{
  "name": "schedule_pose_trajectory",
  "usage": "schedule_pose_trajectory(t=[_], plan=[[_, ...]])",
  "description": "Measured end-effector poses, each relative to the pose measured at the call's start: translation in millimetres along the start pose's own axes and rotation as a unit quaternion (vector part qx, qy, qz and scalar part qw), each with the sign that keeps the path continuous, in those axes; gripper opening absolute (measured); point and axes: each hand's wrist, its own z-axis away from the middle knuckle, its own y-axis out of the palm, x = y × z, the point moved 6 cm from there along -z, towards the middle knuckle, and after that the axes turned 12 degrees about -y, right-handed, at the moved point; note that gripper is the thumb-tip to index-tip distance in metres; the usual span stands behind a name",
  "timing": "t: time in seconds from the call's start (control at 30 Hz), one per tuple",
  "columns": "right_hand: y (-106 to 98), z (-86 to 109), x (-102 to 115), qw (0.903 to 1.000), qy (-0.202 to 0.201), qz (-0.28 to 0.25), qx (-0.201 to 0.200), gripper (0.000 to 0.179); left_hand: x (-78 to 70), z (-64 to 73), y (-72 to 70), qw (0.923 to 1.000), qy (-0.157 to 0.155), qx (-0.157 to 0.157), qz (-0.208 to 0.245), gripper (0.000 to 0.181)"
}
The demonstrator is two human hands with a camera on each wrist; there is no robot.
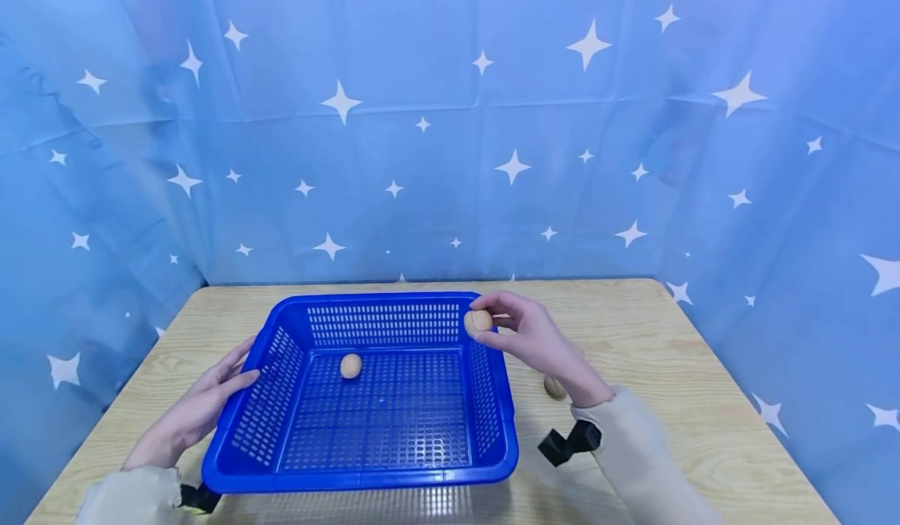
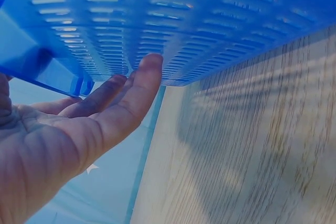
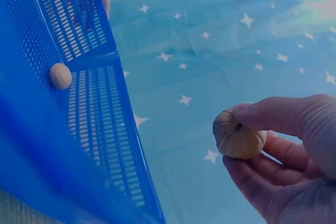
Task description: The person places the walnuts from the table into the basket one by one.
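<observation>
R hand w/ walnut

Walnut inside basket (table beneath)

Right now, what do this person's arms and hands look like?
The left sleeve and right sleeve are plain, off-white and long. Near each wrist sits a black, blocky device. The left hand and right hand wear no gloves.

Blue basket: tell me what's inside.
In the head view, one walnut lies on the floor of the basket, covering the patch beneath; the near wall's inner side hides behind the rim.
</observation>
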Motion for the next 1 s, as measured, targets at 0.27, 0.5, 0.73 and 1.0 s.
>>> schedule_pose_trajectory(t=[0.27, 0.5, 0.73, 1.0], plan=[[23.1, -24.2, 8.7, 0.9984, -0.049, -0.006, 0.030, 0.032, 1.3, -0.2, -1.6, 0.9999, -0.004, -0.009, -0.004, 0.068], [43.4, -42.7, 14.9, 0.9954, -0.082, -0.008, 0.049, 0.032, 0.7, 0.0, -1.6, 0.9999, 0.003, -0.009, -0.010, 0.068], [61.6, -58.1, 10.5, 0.9957, -0.066, -0.018, 0.062, 0.031, -0.4, 0.0, -0.1, 0.9999, 0.006, -0.008, -0.011, 0.068], [85.5, -76.2, -0.3, 0.9963, -0.027, -0.005, 0.081, 0.030, 0.1, -0.7, -1.8, 0.9994, -0.004, -0.026, -0.022, 0.068]])
